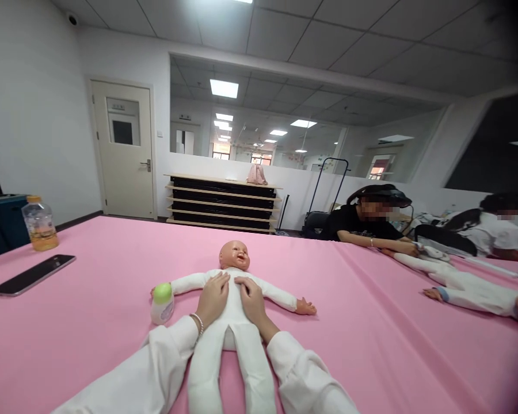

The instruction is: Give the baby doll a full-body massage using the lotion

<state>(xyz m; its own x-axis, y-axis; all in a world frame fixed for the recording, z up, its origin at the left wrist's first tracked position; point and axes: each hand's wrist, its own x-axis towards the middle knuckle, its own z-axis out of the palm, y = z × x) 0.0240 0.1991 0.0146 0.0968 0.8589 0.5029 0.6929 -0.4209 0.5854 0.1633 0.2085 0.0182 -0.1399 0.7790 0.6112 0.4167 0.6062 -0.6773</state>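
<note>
A baby doll (233, 307) with a white cloth body lies on its back on the pink-covered table (354, 345), head away from me and arms spread wide. My left hand (214, 298) rests on the left side of its chest, fingers stretched out flat. On the chest's other side lies my right hand (251, 300), its fingers also extended, the tips curving slightly. Neither hand grips anything. Beside the doll's arm at the left stands a small white bottle (162, 310) with a green cap, close to my left wrist.
A dark phone (33, 275) and a plastic bottle (41, 227) of amber liquid are at the table's left. Across the right side, a person in black (358, 221) leans over a second doll (466, 284). Another person in white (492, 230) sits farther right.
</note>
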